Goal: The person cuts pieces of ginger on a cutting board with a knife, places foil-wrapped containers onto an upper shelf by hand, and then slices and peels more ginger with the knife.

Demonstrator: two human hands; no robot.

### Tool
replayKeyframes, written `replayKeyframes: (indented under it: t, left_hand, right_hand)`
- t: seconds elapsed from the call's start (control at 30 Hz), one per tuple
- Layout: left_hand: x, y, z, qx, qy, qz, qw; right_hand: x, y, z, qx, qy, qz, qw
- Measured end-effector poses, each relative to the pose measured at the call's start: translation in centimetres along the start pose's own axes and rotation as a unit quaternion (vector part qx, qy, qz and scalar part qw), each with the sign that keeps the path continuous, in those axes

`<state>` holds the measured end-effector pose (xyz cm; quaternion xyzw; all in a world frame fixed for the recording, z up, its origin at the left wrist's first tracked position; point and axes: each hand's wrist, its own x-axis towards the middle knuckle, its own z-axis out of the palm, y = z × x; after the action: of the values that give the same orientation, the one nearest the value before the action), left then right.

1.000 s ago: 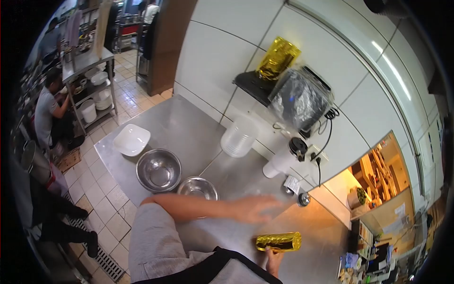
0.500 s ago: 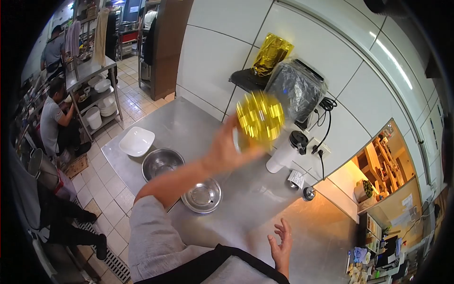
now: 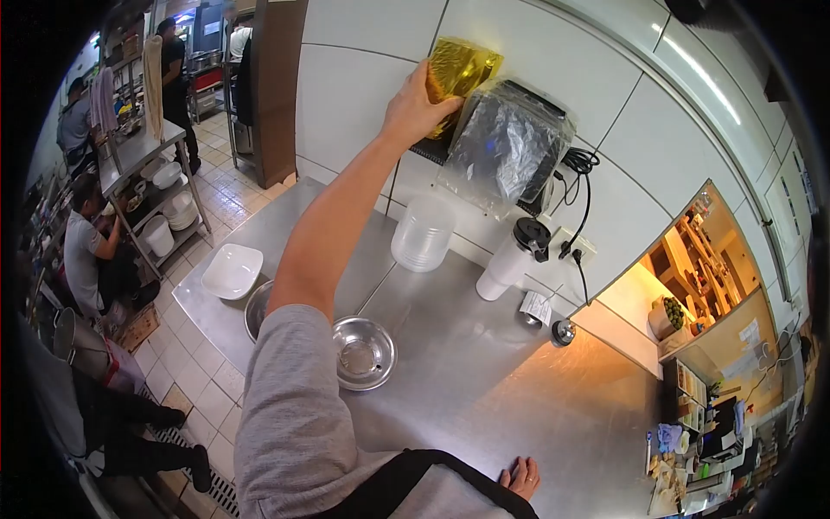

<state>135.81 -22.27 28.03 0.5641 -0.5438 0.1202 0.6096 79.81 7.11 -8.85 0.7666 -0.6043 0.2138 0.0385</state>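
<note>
At the wall shelf, my left hand (image 3: 419, 111) is closed on the left edge of a shiny gold foil packet (image 3: 469, 67), thumb in front. Beside that packet, a dark boxy thing wrapped in clear plastic (image 3: 507, 143) sits on the same shelf. Under my left arm stands a nested stack of clear plastic tubs (image 3: 424, 235) on the steel table. My right hand (image 3: 521, 477) rests low on the tabletop, fingers loosely bent and holding nothing visible.
The steel table (image 3: 450, 363) carries a white square bowl (image 3: 232, 271), steel bowls (image 3: 364, 353), a white tumbler with black lid (image 3: 512, 259) and a small black-topped jar (image 3: 563, 332). Cables (image 3: 587, 208) hang by the wall socket. A crouching person (image 3: 91, 255) and others are at left.
My left hand has moved up to the wall shelf from above the table, where it held a shiny gold thing. The plastic tubs have come into view. My right hand has lowered onto the table.
</note>
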Motion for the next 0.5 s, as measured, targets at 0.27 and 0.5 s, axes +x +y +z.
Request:
replayKeyframes:
  t: [0.27,0.5]
  left_hand:
    - [0.3,0.3,-0.8,-0.038,-0.042,0.024,0.998]
    - [0.7,-0.4,0.7,-0.044,-0.063,0.001,0.997]
  right_hand:
    - [0.3,-0.7,-0.2,0.01,0.012,0.021,1.0]
    - [0.3,-0.4,0.1,0.012,0.007,0.021,1.0]
